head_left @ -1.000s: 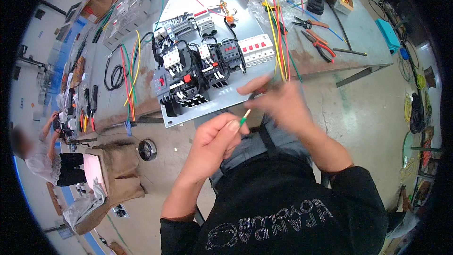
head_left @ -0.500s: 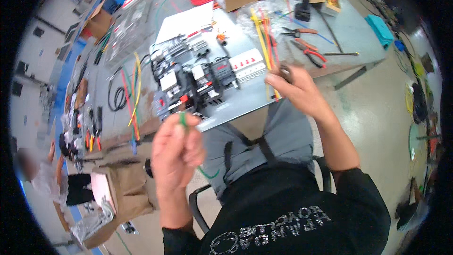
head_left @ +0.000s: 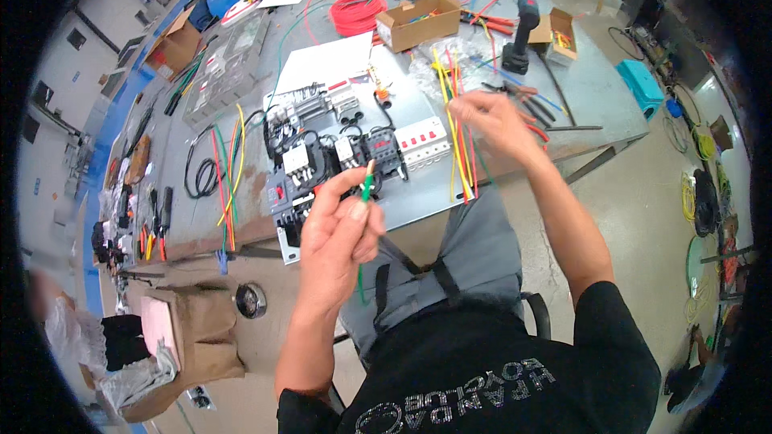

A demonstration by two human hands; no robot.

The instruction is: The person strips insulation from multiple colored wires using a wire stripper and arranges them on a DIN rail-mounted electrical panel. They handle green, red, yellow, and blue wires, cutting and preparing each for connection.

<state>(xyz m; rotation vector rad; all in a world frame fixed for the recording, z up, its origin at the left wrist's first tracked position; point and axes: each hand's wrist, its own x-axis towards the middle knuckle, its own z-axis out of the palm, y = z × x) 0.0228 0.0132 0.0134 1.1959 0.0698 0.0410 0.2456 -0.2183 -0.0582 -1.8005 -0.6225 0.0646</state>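
My left hand (head_left: 338,233) is raised in front of me and pinches a short green wire (head_left: 366,193) whose yellow-tipped end points up. My right hand (head_left: 492,119) reaches out over the table edge and touches a bundle of yellow, red and green wires (head_left: 460,133) that lies across the right side of a grey metal mounting plate (head_left: 410,193). The plate carries black contactors and a row of white breakers (head_left: 421,141). Whether the right fingers grip any wire in the bundle is hard to tell.
The grey workbench (head_left: 591,104) holds a red wire coil (head_left: 358,14), a brown cardboard box (head_left: 418,22), a black power drill (head_left: 521,32), pliers (head_left: 523,96), white paper sheets and loose wires at left. A person crouches by brown bags (head_left: 189,337) at lower left.
My right hand has moved away from the left and out to the wire bundle on the plate. My left hand kept the green wire and holds it upright nearer the plate.
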